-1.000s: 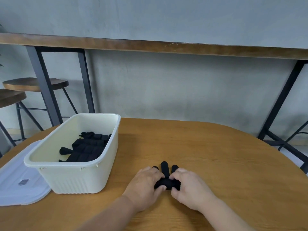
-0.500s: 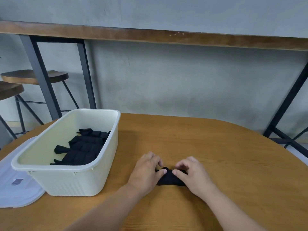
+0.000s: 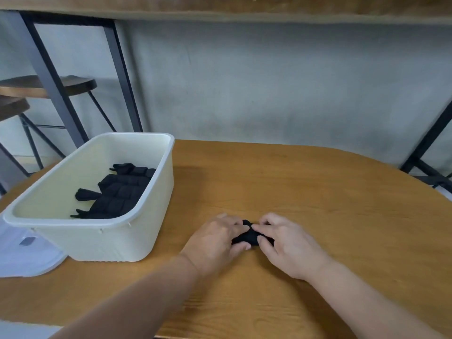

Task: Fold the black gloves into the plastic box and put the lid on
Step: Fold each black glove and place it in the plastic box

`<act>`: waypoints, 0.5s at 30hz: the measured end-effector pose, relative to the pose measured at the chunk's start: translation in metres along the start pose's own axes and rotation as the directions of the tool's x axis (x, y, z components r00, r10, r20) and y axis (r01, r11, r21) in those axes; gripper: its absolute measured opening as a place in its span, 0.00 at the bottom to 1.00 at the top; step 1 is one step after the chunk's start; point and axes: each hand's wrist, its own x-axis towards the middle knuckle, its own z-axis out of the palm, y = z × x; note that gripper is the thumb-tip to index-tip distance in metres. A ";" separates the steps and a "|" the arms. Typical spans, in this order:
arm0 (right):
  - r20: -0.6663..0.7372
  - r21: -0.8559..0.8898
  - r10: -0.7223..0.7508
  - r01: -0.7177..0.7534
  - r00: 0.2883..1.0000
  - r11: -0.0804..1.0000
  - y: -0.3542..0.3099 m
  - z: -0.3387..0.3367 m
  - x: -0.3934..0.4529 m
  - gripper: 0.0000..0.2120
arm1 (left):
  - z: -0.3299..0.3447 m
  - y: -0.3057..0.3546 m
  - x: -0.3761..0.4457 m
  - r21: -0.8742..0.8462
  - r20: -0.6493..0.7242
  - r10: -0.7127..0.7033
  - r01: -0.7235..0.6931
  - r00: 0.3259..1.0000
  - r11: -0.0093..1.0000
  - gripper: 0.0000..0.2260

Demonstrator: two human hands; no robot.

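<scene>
Pinching from both sides, the left hand and right hand curl their fingers and thumbs round a small bundled black glove lying on the wooden table, to the right of the plastic box and clear of its wall. More black gloves lie inside the box against its right wall. Left of the box, touching its base, the lid lies flat. Bare tabletop spreads right of the box to the curved far edge.

Black gloves lie in a cream plastic box on a grained, honey-brown wooden table.
</scene>
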 end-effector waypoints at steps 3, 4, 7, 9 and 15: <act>0.092 -0.029 -0.002 0.004 0.996 1.000 -0.002 -0.003 -0.003 0.22 | 0.001 0.002 0.002 0.029 0.054 -0.025 0.024 0.998 0.999 0.19; 0.114 -0.030 -0.001 0.005 0.993 1.000 -0.003 -0.004 -0.004 0.22 | 0.001 0.004 0.002 0.028 0.064 -0.038 0.036 0.997 0.999 0.20; 0.150 -0.071 -0.017 0.027 0.989 0.997 -0.008 -0.013 -0.002 0.19 | -0.003 0.009 0.002 0.041 0.099 -0.073 0.070 0.992 0.997 0.17; 0.151 -0.113 -0.039 0.056 0.988 0.992 -0.010 -0.017 0.002 0.18 | -0.005 0.010 0.005 0.071 0.095 -0.090 0.083 0.991 0.994 0.14; 0.140 -0.200 -0.087 0.114 0.986 0.973 -0.010 -0.023 0.012 0.15 | -0.007 0.013 0.017 0.123 0.104 -0.140 0.127 0.985 0.984 0.11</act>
